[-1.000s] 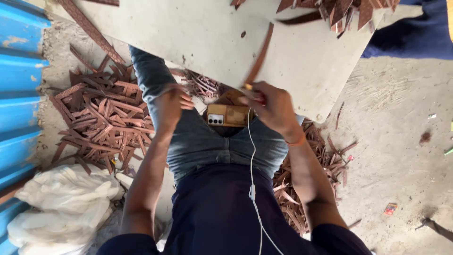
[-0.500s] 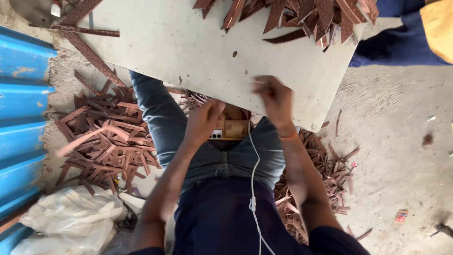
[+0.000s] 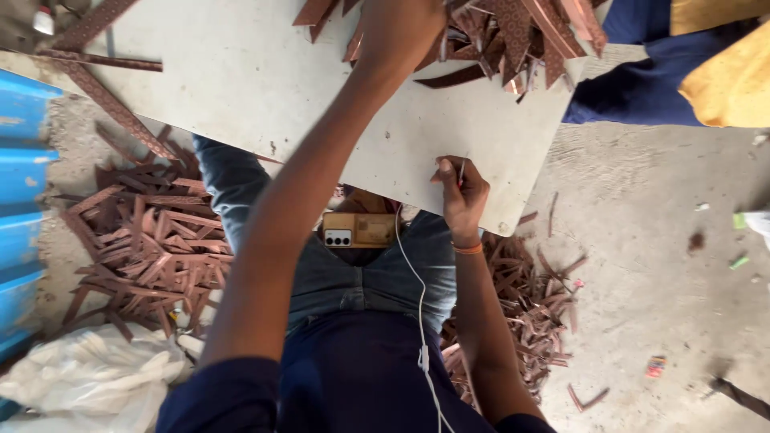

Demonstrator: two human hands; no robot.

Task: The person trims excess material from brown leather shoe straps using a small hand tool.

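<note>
Two hands have parted since a moment ago: the left hand (image 3: pixel 401 32) has left the lap and reached across the board (image 3: pixel 241 80) into the strips (image 3: pixel 513 32), fingers curled among them, grip unclear. The right hand (image 3: pixel 463 192) pinches a thin tool (image 3: pixel 461 170) at the board's near edge, above the phone (image 3: pixel 358 229).

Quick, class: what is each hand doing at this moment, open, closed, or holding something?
Left hand: reaching into the pile of brown strips; grip cannot be told.
Right hand: closed on a thin tool, at the board.
</note>
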